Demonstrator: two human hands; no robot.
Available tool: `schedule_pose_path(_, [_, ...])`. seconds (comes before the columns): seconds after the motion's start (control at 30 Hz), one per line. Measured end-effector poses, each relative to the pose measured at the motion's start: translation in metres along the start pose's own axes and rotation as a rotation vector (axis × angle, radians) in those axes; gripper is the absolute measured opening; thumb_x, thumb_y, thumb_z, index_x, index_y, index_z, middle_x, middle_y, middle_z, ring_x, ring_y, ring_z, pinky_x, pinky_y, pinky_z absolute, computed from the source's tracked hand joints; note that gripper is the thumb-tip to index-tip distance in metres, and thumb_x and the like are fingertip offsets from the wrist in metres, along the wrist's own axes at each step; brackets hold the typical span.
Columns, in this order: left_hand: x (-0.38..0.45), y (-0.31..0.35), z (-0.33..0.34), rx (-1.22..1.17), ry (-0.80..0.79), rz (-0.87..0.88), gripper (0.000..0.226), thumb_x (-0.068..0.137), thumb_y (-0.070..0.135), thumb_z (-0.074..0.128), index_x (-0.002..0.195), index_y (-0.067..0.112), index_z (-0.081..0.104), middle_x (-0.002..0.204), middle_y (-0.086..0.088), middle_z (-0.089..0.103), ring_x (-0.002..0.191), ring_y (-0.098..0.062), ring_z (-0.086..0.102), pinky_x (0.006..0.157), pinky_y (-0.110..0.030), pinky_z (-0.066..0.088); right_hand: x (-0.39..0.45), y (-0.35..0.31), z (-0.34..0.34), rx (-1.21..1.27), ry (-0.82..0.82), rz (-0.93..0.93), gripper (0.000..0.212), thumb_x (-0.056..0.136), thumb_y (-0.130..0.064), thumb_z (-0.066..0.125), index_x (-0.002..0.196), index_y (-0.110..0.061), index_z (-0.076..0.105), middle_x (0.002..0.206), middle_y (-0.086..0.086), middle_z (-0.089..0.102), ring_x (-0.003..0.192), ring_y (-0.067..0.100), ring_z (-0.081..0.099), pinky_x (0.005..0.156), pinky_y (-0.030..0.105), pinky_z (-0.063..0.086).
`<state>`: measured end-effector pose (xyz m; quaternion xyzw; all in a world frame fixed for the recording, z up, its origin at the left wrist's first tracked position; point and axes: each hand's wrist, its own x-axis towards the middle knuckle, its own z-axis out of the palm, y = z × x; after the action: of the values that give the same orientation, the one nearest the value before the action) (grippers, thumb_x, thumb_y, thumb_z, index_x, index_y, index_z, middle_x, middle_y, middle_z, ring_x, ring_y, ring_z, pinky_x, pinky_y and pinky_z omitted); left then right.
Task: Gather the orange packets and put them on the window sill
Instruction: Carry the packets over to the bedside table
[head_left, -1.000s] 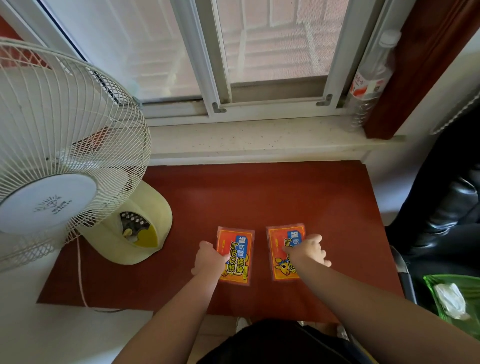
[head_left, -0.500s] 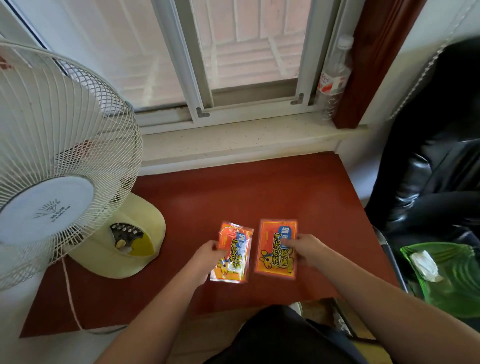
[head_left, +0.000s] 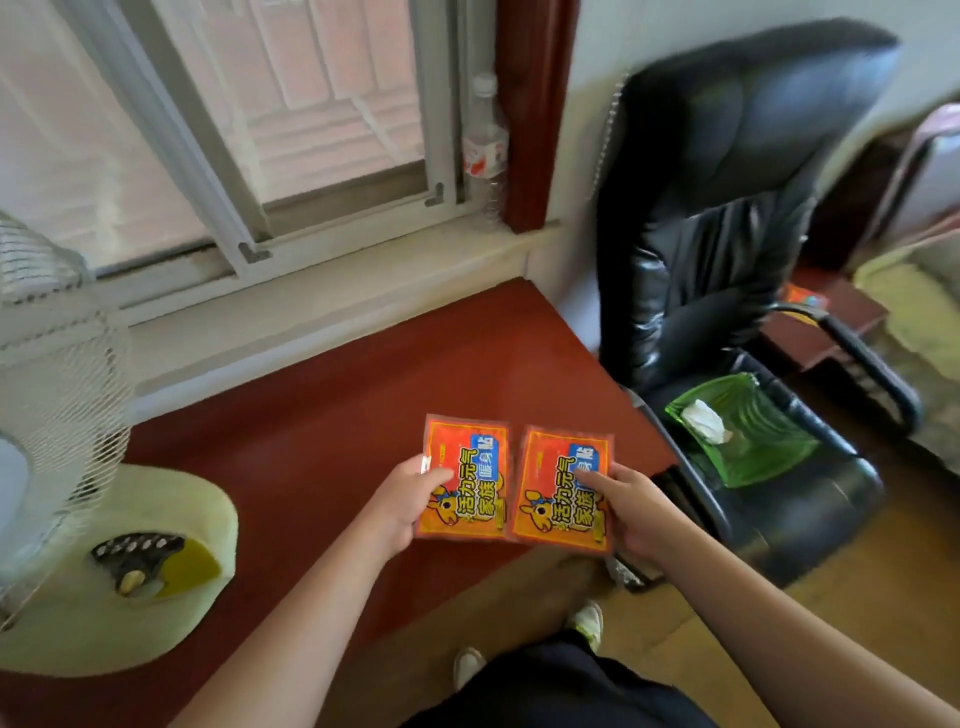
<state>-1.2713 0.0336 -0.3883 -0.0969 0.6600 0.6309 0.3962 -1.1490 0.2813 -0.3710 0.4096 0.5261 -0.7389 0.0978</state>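
Observation:
Two orange packets with blue labels and a cartoon deer are held side by side above the red table (head_left: 322, 415). My left hand (head_left: 405, 506) grips the left orange packet (head_left: 467, 480) by its lower left edge, thumb on top. My right hand (head_left: 631, 512) grips the right orange packet (head_left: 558, 493) by its right edge. Both packets are lifted off the table near its front right corner. The pale window sill (head_left: 311, 306) runs along the back of the table, under the window frame. Another orange packet (head_left: 805, 301) lies on a low red stand at far right.
A white fan (head_left: 57, 364) on a cream base (head_left: 130, 566) stands at the left of the table. A plastic bottle (head_left: 485, 150) stands on the sill's right end. A black office chair (head_left: 727, 218) with a green dish (head_left: 748, 431) on its seat stands to the right.
Both hands have lifted the packets off the table and hold them up flat. The view has swung to the right, bringing the chair and the far stand into sight.

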Motion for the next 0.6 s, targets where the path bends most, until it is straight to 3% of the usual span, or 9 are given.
schedule_pose_path(0.17, [0.005, 0.011, 0.070, 0.139, -0.197, -0.022, 0.019, 0.095, 0.017, 0.055, 0.108, 0.017, 0.069, 0.095, -0.016, 0.079, 0.084, -0.031, 0.077, 0.068, -0.042, 0.061, -0.037, 0.006, -0.063, 0.223, 0.049, -0.101, 0.022, 0.095, -0.010, 0.060, 0.115, -0.003, 0.061, 0.092, 0.018, 0.079, 0.075, 0.030, 0.077, 0.059, 0.040, 0.062])
schedule_pose_path(0.3, [0.002, 0.020, 0.131, 0.250, -0.304, -0.018, 0.018, 0.096, 0.019, 0.054, 0.108, 0.017, 0.068, 0.095, -0.015, 0.080, 0.088, -0.032, 0.077, 0.072, -0.044, 0.061, -0.065, 0.017, -0.117, 0.321, 0.160, -0.164, 0.022, 0.093, -0.012, 0.063, 0.114, -0.005, 0.061, 0.091, 0.018, 0.079, 0.074, 0.031, 0.077, 0.056, 0.039, 0.061])
schedule_pose_path(0.43, [-0.009, 0.017, 0.208, 0.314, -0.411, -0.008, 0.016, 0.098, 0.013, 0.052, 0.107, 0.013, 0.065, 0.087, -0.013, 0.080, 0.077, -0.027, 0.077, 0.062, -0.038, 0.062, -0.097, 0.033, -0.179, 0.359, 0.251, -0.207, 0.024, 0.093, -0.015, 0.064, 0.115, -0.007, 0.062, 0.097, 0.018, 0.078, 0.080, 0.032, 0.077, 0.059, 0.040, 0.062])
schedule_pose_path(0.6, [-0.032, -0.004, 0.317, 0.388, -0.507, 0.016, 0.017, 0.099, 0.009, 0.048, 0.104, 0.014, 0.065, 0.086, -0.013, 0.079, 0.077, -0.027, 0.075, 0.074, -0.044, 0.062, -0.143, 0.057, -0.270, 0.395, 0.334, -0.242, 0.027, 0.093, -0.020, 0.065, 0.118, -0.012, 0.060, 0.102, 0.016, 0.078, 0.091, 0.034, 0.076, 0.067, 0.042, 0.062])
